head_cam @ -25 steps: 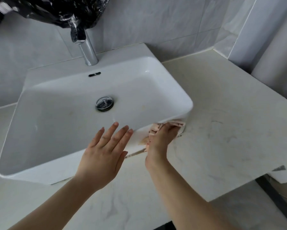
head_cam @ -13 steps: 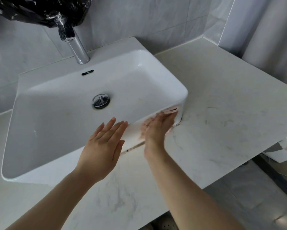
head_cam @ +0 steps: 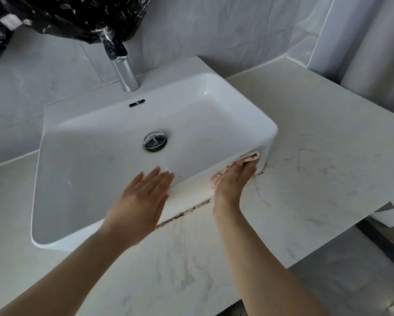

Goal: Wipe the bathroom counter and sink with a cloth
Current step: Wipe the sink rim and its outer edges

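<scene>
A white rectangular sink (head_cam: 100, 160) stands on a pale marble counter (head_cam: 316, 156). My right hand (head_cam: 233, 181) presses a pink cloth (head_cam: 250, 157) flat against the sink's front outer wall, near its right corner. Most of the cloth is hidden under that hand. My left hand (head_cam: 141, 199) lies with straight fingers on the sink's front rim, holding nothing. Dark grime runs along the seam where the sink meets the counter, between the two hands.
A chrome tap (head_cam: 125, 71) rises behind the basin, its top wrapped in black plastic (head_cam: 66, 17). A chrome drain plug (head_cam: 155, 141) sits in the basin. The counter's edge drops to a grey floor (head_cam: 362, 270) at the right. Tiled walls close the back.
My right hand has slid the cloth rightwards and up along the sink's front wall towards the corner. The left hand stays on the rim. The camera view has shifted.
</scene>
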